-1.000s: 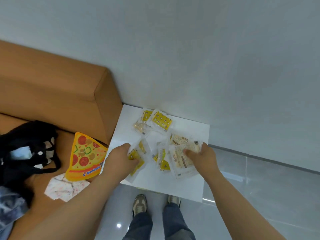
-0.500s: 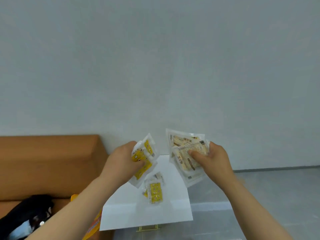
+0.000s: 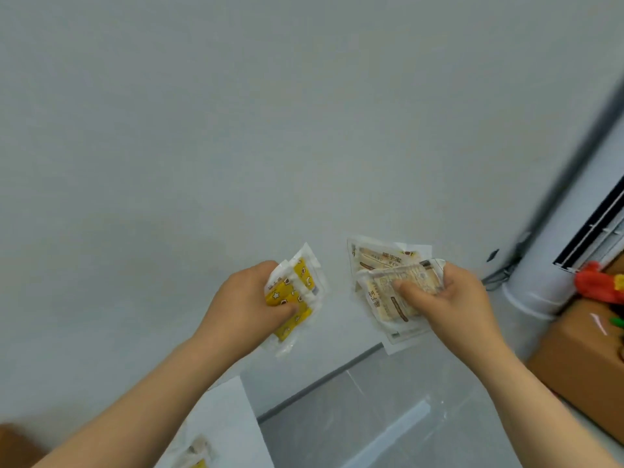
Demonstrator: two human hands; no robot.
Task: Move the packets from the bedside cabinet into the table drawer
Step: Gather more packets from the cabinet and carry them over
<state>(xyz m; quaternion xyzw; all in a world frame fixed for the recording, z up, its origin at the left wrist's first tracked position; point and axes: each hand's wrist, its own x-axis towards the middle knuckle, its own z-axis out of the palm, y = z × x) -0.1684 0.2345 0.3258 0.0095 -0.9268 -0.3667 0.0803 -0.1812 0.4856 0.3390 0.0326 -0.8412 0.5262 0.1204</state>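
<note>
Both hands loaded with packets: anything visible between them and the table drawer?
Cannot tell: no drawer is in view. The left hand grips yellow packets, the right hand beige packets, in open air before the wall.

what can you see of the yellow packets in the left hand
The yellow packets are a small bunch of clear plastic sachets with white sealed edges and yellow printed panels bearing small star-like cartoon marks. The exact count is unclear. They look thin, soft and crinkled. The left hand clamps them, thumb across the front and fingers behind, fanned and tilted, ends sticking out above and below the grip. They are held in the air in front of the pale wall, apart from the beige packets in the right hand.
</note>
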